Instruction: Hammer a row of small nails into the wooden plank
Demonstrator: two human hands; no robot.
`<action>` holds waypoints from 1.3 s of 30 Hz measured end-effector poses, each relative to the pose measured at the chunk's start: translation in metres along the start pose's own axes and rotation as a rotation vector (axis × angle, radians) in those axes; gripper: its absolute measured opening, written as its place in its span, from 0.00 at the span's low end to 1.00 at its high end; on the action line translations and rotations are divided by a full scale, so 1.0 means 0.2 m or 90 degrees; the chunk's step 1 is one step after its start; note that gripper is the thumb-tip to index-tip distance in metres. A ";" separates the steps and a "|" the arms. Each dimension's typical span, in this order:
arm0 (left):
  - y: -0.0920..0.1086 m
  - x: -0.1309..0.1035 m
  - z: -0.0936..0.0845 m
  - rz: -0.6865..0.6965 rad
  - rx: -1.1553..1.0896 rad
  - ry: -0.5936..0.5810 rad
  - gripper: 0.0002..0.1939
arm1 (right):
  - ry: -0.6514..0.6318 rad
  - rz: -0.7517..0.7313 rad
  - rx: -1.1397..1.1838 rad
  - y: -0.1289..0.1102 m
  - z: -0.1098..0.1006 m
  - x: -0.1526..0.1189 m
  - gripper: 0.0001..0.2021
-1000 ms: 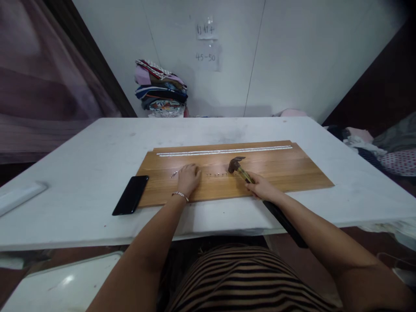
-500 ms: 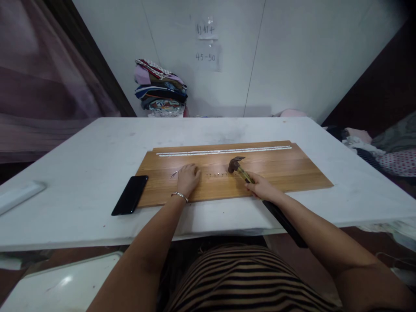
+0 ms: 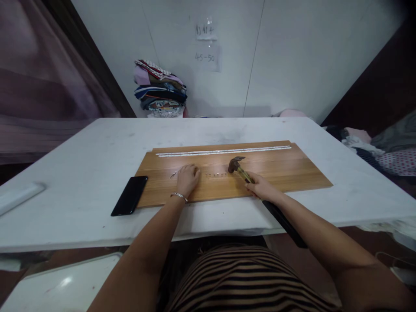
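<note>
A wooden board [image 3: 260, 164] lies on the white table, with two white strips [image 3: 224, 151] along its far part. My right hand [image 3: 259, 186] is wrapped round the handle of a claw hammer [image 3: 234, 164], whose head is low over the middle of the board. Several small nails [image 3: 217, 174] form a row left of the hammer head. My left hand [image 3: 188, 179] rests on the board, fingers curled; what they hold, if anything, is hidden. Just left of it lie a few loose nails [image 3: 173, 174].
A black phone [image 3: 130, 196] lies at the board's left edge, partly on it. The white table [image 3: 81, 173] reaches back to a wall with paper notes [image 3: 206, 57]. Folded cloths [image 3: 160, 89] are stacked behind the table. A white object [image 3: 21, 197] lies far left.
</note>
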State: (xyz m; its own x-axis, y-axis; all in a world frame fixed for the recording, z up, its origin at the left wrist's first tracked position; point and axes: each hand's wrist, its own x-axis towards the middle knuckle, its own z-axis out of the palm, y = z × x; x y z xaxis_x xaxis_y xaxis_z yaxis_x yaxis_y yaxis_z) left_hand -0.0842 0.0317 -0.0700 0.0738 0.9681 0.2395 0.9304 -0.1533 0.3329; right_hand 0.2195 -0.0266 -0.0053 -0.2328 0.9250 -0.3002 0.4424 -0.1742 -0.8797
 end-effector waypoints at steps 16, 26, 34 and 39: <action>0.44 -0.18 0.00 -0.073 -0.380 -0.064 0.14 | 0.024 -0.044 0.048 0.01 0.02 0.01 0.31; 0.75 -0.23 -0.06 -0.087 -0.531 -0.012 0.12 | 0.058 -0.034 0.129 -0.08 0.08 -0.03 0.41; 0.86 -0.07 0.00 -0.231 -0.908 -0.169 0.11 | 0.155 -0.135 0.079 -0.12 0.19 0.05 0.41; 0.81 0.06 -0.10 -0.278 -0.917 -0.204 0.13 | 0.127 -0.263 0.055 -0.14 0.19 0.03 0.39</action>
State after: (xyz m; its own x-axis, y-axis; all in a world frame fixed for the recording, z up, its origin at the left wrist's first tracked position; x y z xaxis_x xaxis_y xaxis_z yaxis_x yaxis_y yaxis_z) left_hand 0.0599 0.0144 0.0046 0.1440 0.9588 -0.2447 -0.2118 0.2715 0.9389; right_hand 0.1719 -0.0287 0.0026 -0.1994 0.9682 0.1514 0.2721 0.2031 -0.9406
